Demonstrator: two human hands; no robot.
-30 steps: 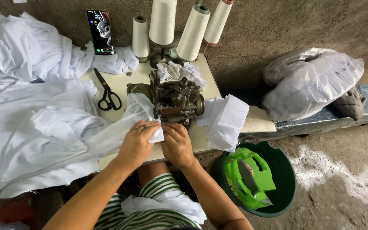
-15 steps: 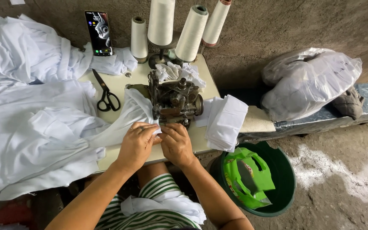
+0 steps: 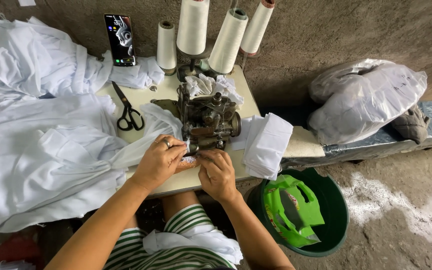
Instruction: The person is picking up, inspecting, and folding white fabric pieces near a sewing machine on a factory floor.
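Both hands pinch the white cloth point(image 3: 141, 145) at the sewing machine point(image 3: 207, 120): left hand point(image 3: 160, 161) and right hand point(image 3: 218, 174) should keep it flat; fingertips clear of the needle.

Over the last second your left hand point(image 3: 160, 161) has let the white fabric point(image 3: 148, 137) slip out from under its fingers; a small patterned piece point(image 3: 188, 161) now shows on the table between it and your right hand point(image 3: 217, 172), just in front of the sewing machine point(image 3: 207, 120). Your right hand has edged slightly nearer you.
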